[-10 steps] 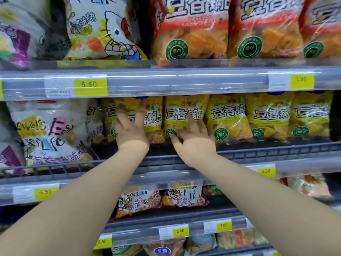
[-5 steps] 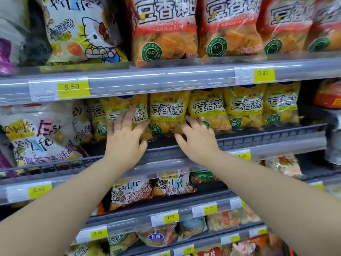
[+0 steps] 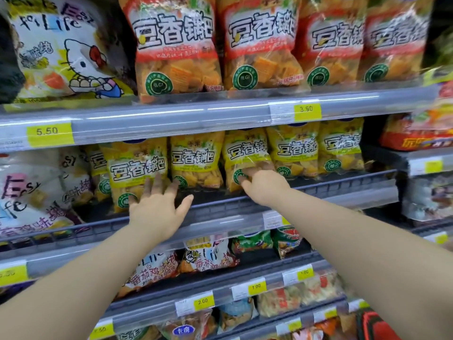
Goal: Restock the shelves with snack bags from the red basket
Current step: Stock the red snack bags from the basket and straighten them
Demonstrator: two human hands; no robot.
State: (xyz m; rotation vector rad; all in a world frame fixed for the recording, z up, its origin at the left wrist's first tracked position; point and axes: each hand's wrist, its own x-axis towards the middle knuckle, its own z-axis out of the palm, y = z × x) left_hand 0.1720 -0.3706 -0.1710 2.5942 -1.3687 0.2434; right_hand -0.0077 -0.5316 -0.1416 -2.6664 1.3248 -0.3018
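Note:
Several yellow snack bags stand in a row on the middle shelf (image 3: 318,190). My left hand (image 3: 157,207) is spread wide, and its fingertips touch the lower front of the leftmost large yellow bag (image 3: 137,165). My right hand (image 3: 262,185) grips the lower part of another yellow bag (image 3: 245,153), two places to the right, which sits tilted and a little forward of its neighbours. Between the two hands stands a third yellow bag (image 3: 195,160), untouched. A red edge, likely the red basket (image 3: 377,327), shows at the bottom right corner.
Red bags of the same snack (image 3: 259,45) fill the shelf above, beside a white cartoon-cat bag (image 3: 61,50). White bags (image 3: 31,192) stand left of the yellow row. Lower shelves hold smaller packets (image 3: 208,256). Yellow price tags line the shelf rails (image 3: 307,110).
The view has shifted right and closer to the shelf. My right hand went from lying flat on the bags to gripping one yellow bag. My left hand slid lower on its bag.

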